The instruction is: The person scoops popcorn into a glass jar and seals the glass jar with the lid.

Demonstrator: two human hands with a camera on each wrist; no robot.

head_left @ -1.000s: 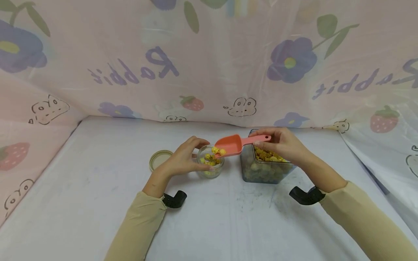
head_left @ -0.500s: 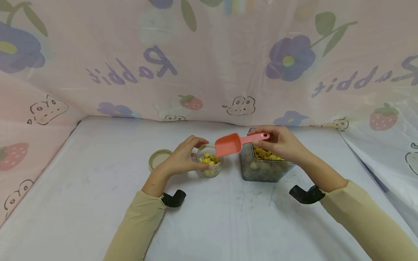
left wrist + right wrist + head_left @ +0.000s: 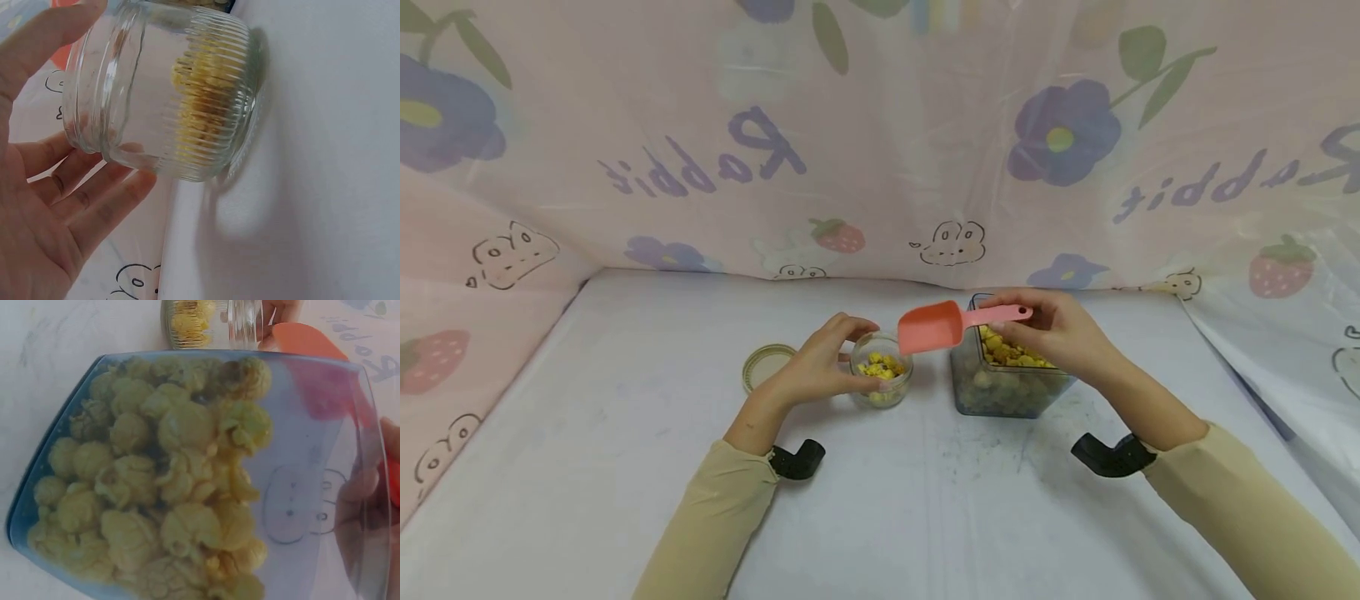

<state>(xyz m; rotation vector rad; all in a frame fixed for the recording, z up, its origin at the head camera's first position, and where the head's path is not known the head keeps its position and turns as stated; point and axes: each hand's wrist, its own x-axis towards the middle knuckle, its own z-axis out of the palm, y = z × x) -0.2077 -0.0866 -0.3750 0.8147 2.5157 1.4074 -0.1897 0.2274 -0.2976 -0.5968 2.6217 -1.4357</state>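
My left hand [image 3: 822, 360] holds a ribbed glass jar [image 3: 169, 94] between thumb and fingers. The jar stands on the table with yellow popcorn [image 3: 209, 94] in its lower part. In my right hand [image 3: 1054, 331] is the handle of a pinkish-orange scoop [image 3: 931, 327], pinched between thumb and fingers. No popcorn shows in the scoop, whose front edge hangs just above the jar's right rim. Beneath the right hand stands a clear square container [image 3: 1000, 393], well filled with popcorn [image 3: 181, 469]; the hand covers part of its opening.
A round lid [image 3: 766, 365] with a patterned rim lies left of the jar, partly behind the left hand. Behind the white-covered table [image 3: 880, 517] hangs a pink printed curtain [image 3: 865, 167]. Black angled pieces [image 3: 801, 460] sit at both wrists.
Popcorn on the scoop's lip has dropped into the jar. The scoop has then lifted and shifted slightly right, away from the jar. My left hand and the jar stay in place.
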